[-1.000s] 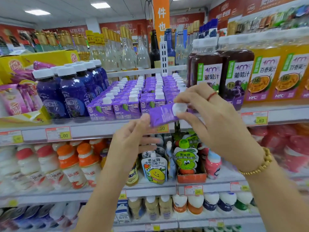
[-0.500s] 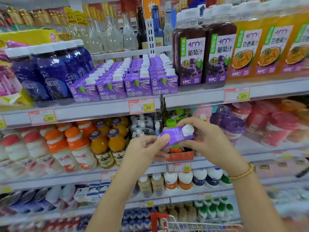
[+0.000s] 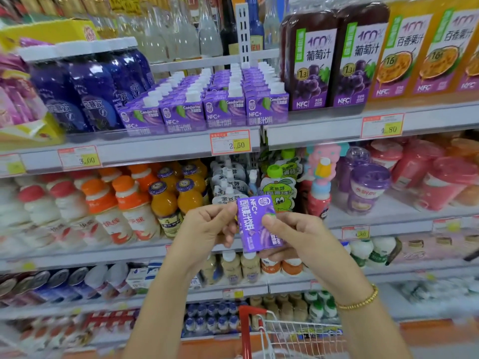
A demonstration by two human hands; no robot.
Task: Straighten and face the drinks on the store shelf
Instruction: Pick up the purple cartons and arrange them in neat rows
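Both hands, left hand (image 3: 207,229) and right hand (image 3: 293,237), grip one small purple cardboard juice carton (image 3: 255,224) below its shelf row (image 3: 202,112); probably needs turning upright, then slotting back label-forward.

Two hands (image 3: 204,229) (image 3: 300,237), one held carton (image 3: 252,229), one cart (image 3: 293,332)

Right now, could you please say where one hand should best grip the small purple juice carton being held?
Probably grip the small purple juice carton across its flat printed face and back, coming from the right: it lies sideways, and the right hand pinches there.
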